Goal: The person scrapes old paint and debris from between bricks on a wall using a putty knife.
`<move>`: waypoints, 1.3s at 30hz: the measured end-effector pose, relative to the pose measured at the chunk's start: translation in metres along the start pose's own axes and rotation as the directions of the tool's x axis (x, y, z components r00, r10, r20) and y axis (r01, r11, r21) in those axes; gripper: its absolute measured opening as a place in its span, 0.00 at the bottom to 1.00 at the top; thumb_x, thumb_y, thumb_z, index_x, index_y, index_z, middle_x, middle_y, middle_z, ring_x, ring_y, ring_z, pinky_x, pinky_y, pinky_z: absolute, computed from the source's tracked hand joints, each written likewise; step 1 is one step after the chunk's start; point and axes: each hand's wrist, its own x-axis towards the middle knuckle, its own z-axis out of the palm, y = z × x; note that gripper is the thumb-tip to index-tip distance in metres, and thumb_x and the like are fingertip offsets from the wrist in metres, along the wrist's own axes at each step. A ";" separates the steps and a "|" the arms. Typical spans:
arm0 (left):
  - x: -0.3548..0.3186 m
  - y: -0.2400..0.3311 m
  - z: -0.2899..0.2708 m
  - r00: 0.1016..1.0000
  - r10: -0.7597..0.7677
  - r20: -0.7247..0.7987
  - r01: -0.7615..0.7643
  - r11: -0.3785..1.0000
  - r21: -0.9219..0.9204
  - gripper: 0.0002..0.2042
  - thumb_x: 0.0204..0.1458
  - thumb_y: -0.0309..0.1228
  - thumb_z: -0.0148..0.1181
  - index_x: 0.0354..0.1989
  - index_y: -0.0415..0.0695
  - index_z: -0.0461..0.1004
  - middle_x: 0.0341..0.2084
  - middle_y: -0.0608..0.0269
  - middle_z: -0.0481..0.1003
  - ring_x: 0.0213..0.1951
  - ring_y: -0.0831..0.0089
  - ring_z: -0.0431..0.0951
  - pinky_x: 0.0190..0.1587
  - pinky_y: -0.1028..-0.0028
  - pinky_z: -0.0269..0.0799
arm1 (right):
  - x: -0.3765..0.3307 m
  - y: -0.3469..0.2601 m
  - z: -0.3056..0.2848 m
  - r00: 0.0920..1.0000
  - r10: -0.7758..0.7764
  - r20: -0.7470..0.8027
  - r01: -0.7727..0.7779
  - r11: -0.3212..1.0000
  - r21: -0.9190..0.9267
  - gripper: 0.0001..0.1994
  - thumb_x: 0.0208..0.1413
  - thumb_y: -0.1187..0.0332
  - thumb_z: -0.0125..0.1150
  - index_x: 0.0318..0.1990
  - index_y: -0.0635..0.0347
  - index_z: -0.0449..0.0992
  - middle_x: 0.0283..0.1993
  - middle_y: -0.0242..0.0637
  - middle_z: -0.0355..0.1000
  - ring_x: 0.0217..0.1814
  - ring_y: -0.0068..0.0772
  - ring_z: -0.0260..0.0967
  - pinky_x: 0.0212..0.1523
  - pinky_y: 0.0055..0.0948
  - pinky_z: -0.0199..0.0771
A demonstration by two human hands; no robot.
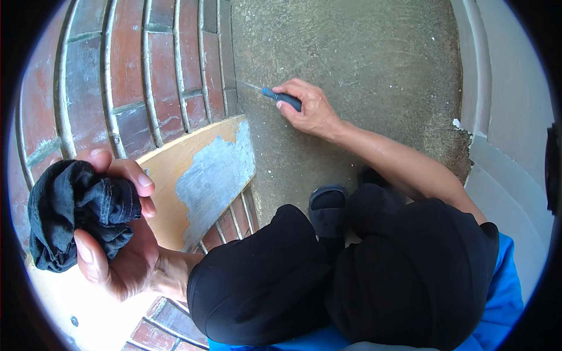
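At the left, my left hand point(132, 248) is closed around a bunched black cloth point(73, 213), holding it up with the palm turned upward. The cloth is crumpled, and a stitched seam shows on it. My right hand point(313, 108) grips the dark, blue-ended handle of a screwdriver-like tool point(288, 99), held low over the floor. A thin metal shaft runs from the handle toward the base of the brick wall point(161, 76). The shaft is blurred, so I cannot tell whether its tip touches the wall.
Below the bricks, a yellowish ledge point(167, 181) has a bare grey patch. The rough concrete floor point(351, 41) carries small white specks. A pale wall or door panel point(509, 76) stands on the right. My bent knees in black trousers point(263, 281) and a dark shoe point(328, 207) are below.
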 end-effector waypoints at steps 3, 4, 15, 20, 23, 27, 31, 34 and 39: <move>-0.001 -0.004 0.003 0.998 0.034 -0.061 -0.037 0.999 -0.038 0.32 0.54 0.46 0.60 0.55 0.27 0.64 0.51 0.45 0.70 0.39 0.59 0.74 0.34 0.73 0.70 | -0.026 -0.003 0.015 0.992 0.063 0.112 -0.073 0.994 0.086 0.13 0.50 0.72 0.58 0.44 0.66 0.74 0.36 0.46 0.70 0.38 0.46 0.72 0.43 0.38 0.73; -0.001 -0.004 0.002 0.998 0.033 -0.056 -0.036 0.998 -0.045 0.32 0.54 0.46 0.60 0.55 0.27 0.64 0.51 0.45 0.70 0.39 0.59 0.74 0.34 0.73 0.70 | -0.038 -0.004 0.022 0.981 0.094 0.171 -0.105 0.993 0.057 0.14 0.51 0.73 0.57 0.46 0.65 0.72 0.39 0.45 0.69 0.40 0.43 0.71 0.44 0.36 0.72; 0.001 -0.004 -0.002 0.999 0.046 0.019 -0.044 0.994 -0.105 0.30 0.53 0.38 0.60 0.60 0.33 0.59 0.53 0.41 0.69 0.41 0.56 0.73 0.35 0.73 0.73 | -0.039 0.002 0.034 0.989 0.095 0.112 -0.098 0.995 0.017 0.18 0.52 0.76 0.54 0.53 0.66 0.68 0.48 0.47 0.65 0.50 0.47 0.67 0.52 0.37 0.68; 0.002 -0.004 0.000 0.998 0.055 0.024 -0.052 0.992 -0.117 0.29 0.54 0.38 0.59 0.59 0.32 0.60 0.53 0.40 0.69 0.41 0.56 0.73 0.34 0.72 0.73 | -0.040 -0.006 0.048 0.983 0.116 0.141 -0.129 0.988 0.082 0.23 0.54 0.75 0.54 0.59 0.68 0.64 0.51 0.49 0.62 0.52 0.46 0.66 0.56 0.37 0.66; 0.002 -0.005 0.003 0.995 0.088 0.049 -0.081 0.990 -0.119 0.29 0.54 0.39 0.58 0.58 0.30 0.61 0.52 0.40 0.69 0.40 0.56 0.73 0.35 0.72 0.73 | -0.056 -0.010 0.069 0.992 0.114 0.061 -0.118 0.991 0.066 0.25 0.55 0.75 0.54 0.62 0.70 0.62 0.53 0.50 0.59 0.54 0.46 0.64 0.58 0.36 0.64; -0.004 -0.008 -0.002 1.000 0.017 0.020 -0.015 0.995 -0.104 0.28 0.55 0.39 0.57 0.56 0.28 0.62 0.51 0.41 0.69 0.40 0.57 0.73 0.35 0.73 0.72 | -0.042 -0.010 0.071 0.980 0.165 0.114 -0.176 0.980 0.092 0.27 0.55 0.75 0.54 0.64 0.71 0.59 0.54 0.52 0.58 0.54 0.47 0.62 0.58 0.35 0.64; -0.006 -0.009 -0.001 0.998 0.059 -0.029 -0.062 0.991 -0.115 0.28 0.55 0.39 0.56 0.55 0.27 0.62 0.50 0.41 0.70 0.40 0.58 0.72 0.35 0.72 0.72 | -0.029 -0.010 0.079 0.975 0.186 0.122 -0.199 0.975 0.104 0.27 0.55 0.76 0.55 0.63 0.71 0.60 0.52 0.51 0.59 0.52 0.46 0.63 0.57 0.34 0.64; -0.001 -0.011 0.001 0.998 0.063 -0.008 -0.064 0.987 -0.146 0.28 0.55 0.39 0.56 0.55 0.27 0.61 0.50 0.41 0.69 0.40 0.57 0.72 0.35 0.72 0.72 | -0.006 0.000 0.079 0.995 0.101 -0.009 -0.101 0.992 0.075 0.26 0.54 0.76 0.55 0.62 0.72 0.62 0.50 0.51 0.59 0.51 0.46 0.63 0.55 0.34 0.65; 0.005 -0.013 0.005 0.992 0.053 -0.113 -0.061 0.996 -0.069 0.32 0.50 0.41 0.64 0.57 0.32 0.61 0.47 0.40 0.71 0.32 0.53 0.77 0.26 0.72 0.75 | 0.018 0.006 0.065 0.997 0.069 0.044 -0.070 0.997 0.031 0.26 0.54 0.77 0.55 0.62 0.72 0.62 0.50 0.50 0.60 0.53 0.46 0.62 0.56 0.34 0.65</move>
